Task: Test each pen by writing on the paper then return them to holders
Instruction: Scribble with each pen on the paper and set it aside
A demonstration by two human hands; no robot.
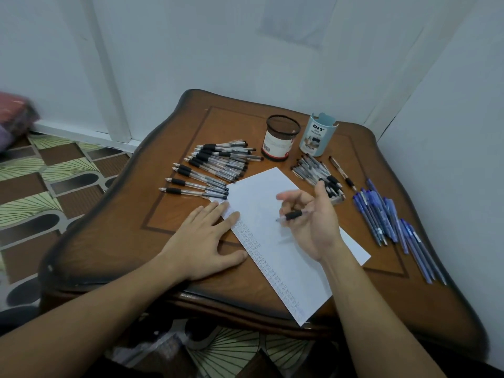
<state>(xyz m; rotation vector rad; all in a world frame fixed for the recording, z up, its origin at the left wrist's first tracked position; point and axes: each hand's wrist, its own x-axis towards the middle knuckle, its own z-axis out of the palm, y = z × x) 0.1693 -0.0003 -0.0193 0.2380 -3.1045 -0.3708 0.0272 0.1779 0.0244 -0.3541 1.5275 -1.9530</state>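
My two forearms come in from the bottom edge, so starting there. My left hand [203, 238] is flat and spread on the tabletop [117, 227], fingertips pressing down the left edge of the paper [275, 241]. My right hand [311, 216] is lifted above the sheet, palm turned up-ish, fingers loosely curled around a pen [293, 214] with a black grip, which lies across the fingers and points left. Not a writing grip, more of a loose cradle, and the tip is off the paper.

The paper lies diagonally, its near corner hanging over the front of the tabletop. Rows of tiny scribbles run down its left margin; too small to read.

Holders are at the back: a black mesh cup [282, 137] with a white label, and just to its right a pale blue cup [317, 136] marked "DIY". The mesh cup looks empty from here. I can't see into the blue one.

Pens are all on the tabletop in groups. A black-grip pile [215, 165] sits left of the sheet, reaching up toward the mesh cup. A smaller pile [317, 174] lies in front of the blue cup, with one brownish pen [342, 173] beside it. Blue pens [387, 219] are in a row along the right side.
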